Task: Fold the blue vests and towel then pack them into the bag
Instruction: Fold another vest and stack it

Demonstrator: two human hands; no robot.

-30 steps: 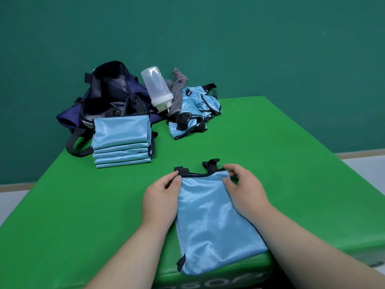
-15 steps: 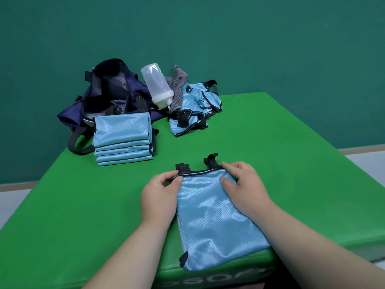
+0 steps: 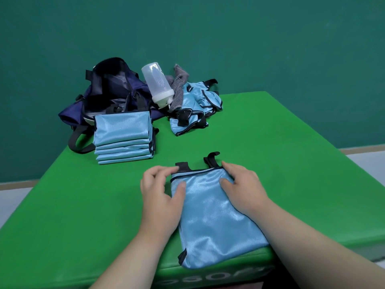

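Note:
A half-folded blue vest point(image 3: 210, 217) lies lengthwise on the green mat near its front edge, black straps poking out at its far end. My left hand point(image 3: 161, 195) pinches the vest's far left corner, thumb on the cloth. My right hand point(image 3: 242, 187) holds the far right corner, fingers curled over the edge. A stack of several folded blue vests point(image 3: 123, 138) sits at the back left in front of the open navy bag point(image 3: 110, 94). A heap of unfolded blue vests point(image 3: 195, 107) lies behind, with a grey towel point(image 3: 179, 86) draped on it.
A clear plastic bottle point(image 3: 157, 84) leans upside down between the bag and the towel. The green mat point(image 3: 270, 147) drops off at its front and right edges. A teal wall stands behind.
Both hands have shifted slightly along the vest's far edge and the left thumb now lies further onto the cloth. The vest has stayed in place.

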